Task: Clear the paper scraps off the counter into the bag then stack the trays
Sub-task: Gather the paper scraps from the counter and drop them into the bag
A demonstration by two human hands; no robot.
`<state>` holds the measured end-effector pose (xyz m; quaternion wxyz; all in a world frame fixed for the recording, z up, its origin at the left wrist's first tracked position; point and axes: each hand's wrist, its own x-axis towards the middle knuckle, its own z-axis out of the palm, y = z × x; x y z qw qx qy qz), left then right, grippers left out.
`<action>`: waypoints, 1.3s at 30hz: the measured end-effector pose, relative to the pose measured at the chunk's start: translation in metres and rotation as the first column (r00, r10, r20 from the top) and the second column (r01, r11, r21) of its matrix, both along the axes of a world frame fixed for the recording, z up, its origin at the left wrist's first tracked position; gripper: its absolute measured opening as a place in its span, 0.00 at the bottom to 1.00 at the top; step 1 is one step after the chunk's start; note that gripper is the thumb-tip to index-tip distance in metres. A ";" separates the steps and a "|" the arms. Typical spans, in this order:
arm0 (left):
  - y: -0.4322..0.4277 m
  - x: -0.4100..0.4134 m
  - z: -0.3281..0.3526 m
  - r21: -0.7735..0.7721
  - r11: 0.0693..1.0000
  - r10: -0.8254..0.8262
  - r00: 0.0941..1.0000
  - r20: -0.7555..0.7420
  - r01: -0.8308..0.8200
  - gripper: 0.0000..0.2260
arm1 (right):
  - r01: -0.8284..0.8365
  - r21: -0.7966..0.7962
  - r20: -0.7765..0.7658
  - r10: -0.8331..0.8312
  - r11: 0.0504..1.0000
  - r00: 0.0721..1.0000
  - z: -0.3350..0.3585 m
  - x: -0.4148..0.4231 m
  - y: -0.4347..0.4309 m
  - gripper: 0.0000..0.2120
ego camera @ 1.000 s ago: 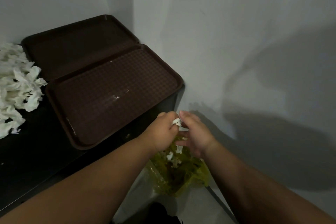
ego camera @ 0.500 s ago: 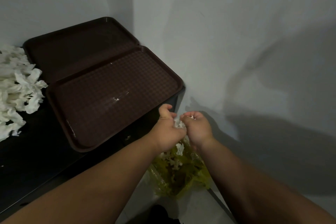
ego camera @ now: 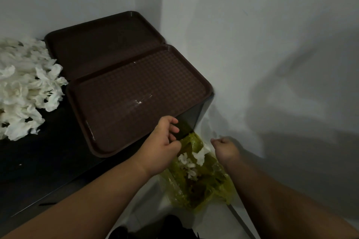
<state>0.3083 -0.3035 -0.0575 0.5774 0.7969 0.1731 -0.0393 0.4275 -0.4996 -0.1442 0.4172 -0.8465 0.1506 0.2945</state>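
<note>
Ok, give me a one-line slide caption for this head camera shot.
Left hand grips the yellow bag, right hand at its mouth; paper scraps lie piled on the counter beside two trays.

Glossy plastic bag (ego camera: 206,186), textured trays (ego camera: 136,99)

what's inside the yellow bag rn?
White paper scraps lie near the mouth of the yellow bag, over something darker, reddish-brown, that I cannot identify. The bag's crumpled folds cover the bottom, so how full it is cannot be seen.

Left forearm (ego camera: 93,202) and right forearm (ego camera: 275,200) are bare throughout; left hand (ego camera: 163,147) and right hand (ego camera: 226,150) likewise bare.
</note>
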 end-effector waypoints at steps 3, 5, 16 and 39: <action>0.012 -0.012 0.008 0.016 0.999 0.044 0.998 0.051 -0.045 0.18 | 0.029 0.034 0.041 -0.030 0.999 0.999 0.005 -0.001 0.006 0.11; 0.020 -0.019 0.013 0.034 0.996 0.084 0.992 0.096 -0.087 0.16 | 0.070 0.101 0.077 -0.078 0.992 0.994 0.016 -0.001 0.017 0.09; 0.106 -0.061 0.069 0.123 0.913 0.329 0.879 0.347 -0.390 0.13 | -0.381 0.354 0.524 0.156 0.854 0.837 0.150 -0.033 0.169 0.07; 0.333 -0.297 0.022 0.539 0.615 0.667 0.745 0.035 -0.576 0.17 | -0.802 -0.013 0.391 0.741 0.597 0.545 0.110 -0.206 0.416 0.23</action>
